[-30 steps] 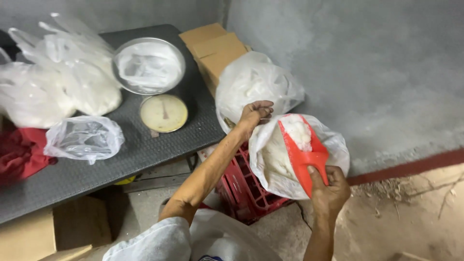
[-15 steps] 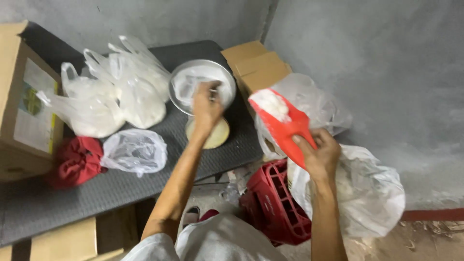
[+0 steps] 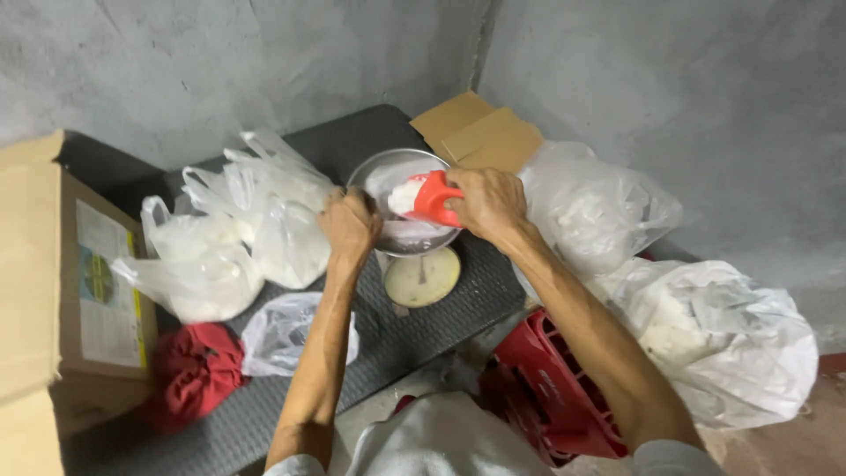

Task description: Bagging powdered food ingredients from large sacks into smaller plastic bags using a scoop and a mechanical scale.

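I see my right hand (image 3: 486,204) gripping the red scoop (image 3: 434,197), tipping white stuff into the metal bowl (image 3: 388,176) on the dial scale (image 3: 423,278). My left hand (image 3: 350,222) clasps the bowl's rim. Filled bags (image 3: 233,234) already sit on the counter (image 3: 264,414); the big sack (image 3: 731,344) looks far from spent.

Rough grey concrete walls (image 3: 670,97) meet in a corner (image 3: 480,44) behind a dark, ribbed tabletop (image 3: 423,335). Flattened cardboard (image 3: 480,132) leans into that corner. A large cardboard box (image 3: 53,273) stands at the table's left end. A red plastic crate (image 3: 551,388) sits on the floor below the table's edge. The light is dim and even, with soft shadows.
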